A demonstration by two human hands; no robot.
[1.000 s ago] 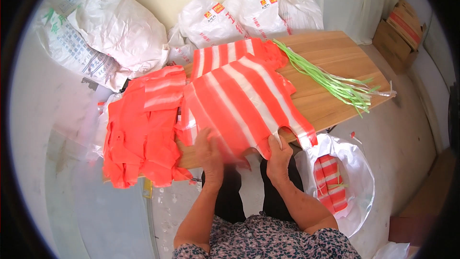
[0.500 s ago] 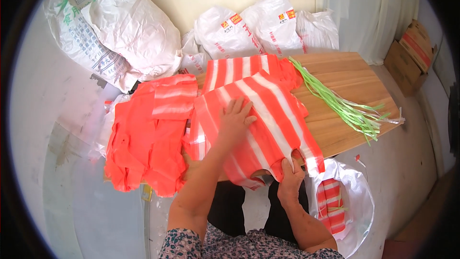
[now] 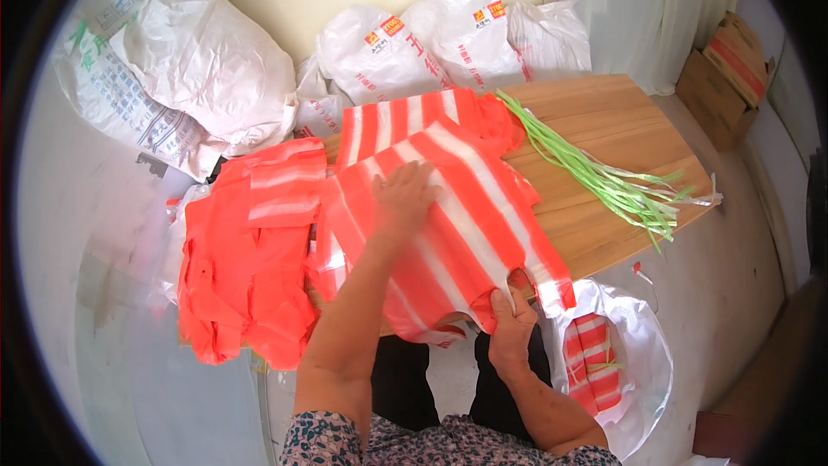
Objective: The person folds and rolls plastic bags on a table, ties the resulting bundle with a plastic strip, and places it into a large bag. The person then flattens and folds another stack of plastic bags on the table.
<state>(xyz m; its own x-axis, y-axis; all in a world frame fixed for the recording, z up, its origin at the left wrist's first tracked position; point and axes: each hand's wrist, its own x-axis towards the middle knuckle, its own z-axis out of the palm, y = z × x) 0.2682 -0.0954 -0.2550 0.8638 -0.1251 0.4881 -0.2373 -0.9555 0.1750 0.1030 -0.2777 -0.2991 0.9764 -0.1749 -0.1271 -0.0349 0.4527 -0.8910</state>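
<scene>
A red-and-white striped plastic carrier bag (image 3: 470,216) lies across the wooden table, its handle end hanging over the near edge. Flat on its upper left part rests my left hand (image 3: 404,198), fingers stretched out. My right hand (image 3: 511,321) pinches the bag's near edge beside a handle cutout, thumb on top. Whether one bag or a thin stack is under my hands, I cannot tell. Behind it lie more striped bags (image 3: 371,128), partly covered. To the left is a pile of red bags (image 3: 233,263) with a striped piece on top.
Green plastic strips (image 3: 595,168) lie bunched on the right of the wooden table (image 3: 638,112). Below its right edge, an open white sack (image 3: 642,358) holds tied striped bundles (image 3: 593,362). Full white sacks (image 3: 207,52) stand behind; cardboard boxes (image 3: 724,78) sit far right.
The view has shifted slightly, so the whole scene sits a little further left. My left hand stays flat on the bag, and my right hand keeps its pinch near the cutout.
</scene>
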